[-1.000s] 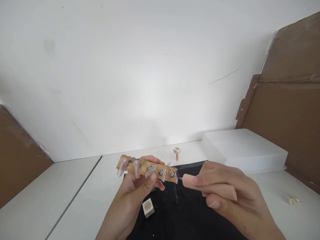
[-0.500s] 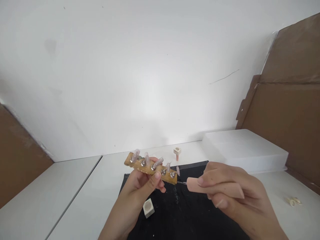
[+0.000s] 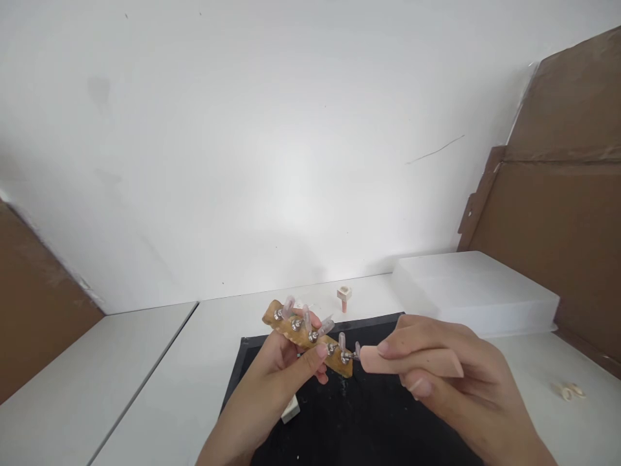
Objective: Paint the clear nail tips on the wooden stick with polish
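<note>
Mat, black, taken as landmark; both hands are raised over it. Left hand: above the mat's left part, thumb on the near face and fingers behind, pinching a wooden strip. Strip is held aslant over the mat, right end lower, carrying a row of metal posts with clear nail-shaped tips. Right hand: above the mat's right part, thumb and fingers closed in a pinch round a pink handle, its front end pointing left at the strip.

Change over the last second: strip shifted rightward and rolled, so the posts, earlier partly covered by drooping tips, now show with the tips standing upward. Handle's front end now sits just beside the rightmost tip; contact cannot be told. Judgement: work is centred on that end, and the strip's new tilt gives better access to it.

White block: on the mat's left part, now more covered by the left hand.

Right of the mat, on the white surface: small pale rings. Beyond the mat's far edge: block on a pink stem. Beyond its far right corner: translucent box, then brown cardboard.
</note>
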The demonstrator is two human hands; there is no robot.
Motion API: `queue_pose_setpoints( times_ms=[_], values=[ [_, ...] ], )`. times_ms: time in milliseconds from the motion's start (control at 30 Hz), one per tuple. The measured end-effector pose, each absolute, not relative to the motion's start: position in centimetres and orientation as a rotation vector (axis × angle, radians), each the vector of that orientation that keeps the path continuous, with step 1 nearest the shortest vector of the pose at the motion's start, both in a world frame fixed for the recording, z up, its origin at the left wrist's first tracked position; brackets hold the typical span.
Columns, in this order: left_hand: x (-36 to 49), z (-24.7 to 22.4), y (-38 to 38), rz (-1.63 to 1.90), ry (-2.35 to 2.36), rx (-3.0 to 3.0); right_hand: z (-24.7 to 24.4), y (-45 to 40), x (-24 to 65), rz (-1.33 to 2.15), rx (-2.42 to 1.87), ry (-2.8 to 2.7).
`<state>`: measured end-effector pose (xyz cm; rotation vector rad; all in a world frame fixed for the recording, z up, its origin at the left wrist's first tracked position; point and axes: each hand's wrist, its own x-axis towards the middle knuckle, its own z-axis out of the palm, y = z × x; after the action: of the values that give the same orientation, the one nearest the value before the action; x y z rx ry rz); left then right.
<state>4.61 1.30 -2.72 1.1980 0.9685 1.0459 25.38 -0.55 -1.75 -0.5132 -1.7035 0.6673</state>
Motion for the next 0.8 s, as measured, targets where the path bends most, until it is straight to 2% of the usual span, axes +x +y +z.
queue_pose_setpoints(
  times_ms=[433, 800],
  values=[
    [4.7, -2.2, 0.5, 0.883, 0.761, 1.124, -2.1, -0.5, 25.0, 0.52, -0.577, -1.673],
    [4.9, -2.2, -0.4, 0.839, 0.892, 1.166, -2.2, -0.7, 25.0, 0.497, -0.589, -1.684]
  ],
)
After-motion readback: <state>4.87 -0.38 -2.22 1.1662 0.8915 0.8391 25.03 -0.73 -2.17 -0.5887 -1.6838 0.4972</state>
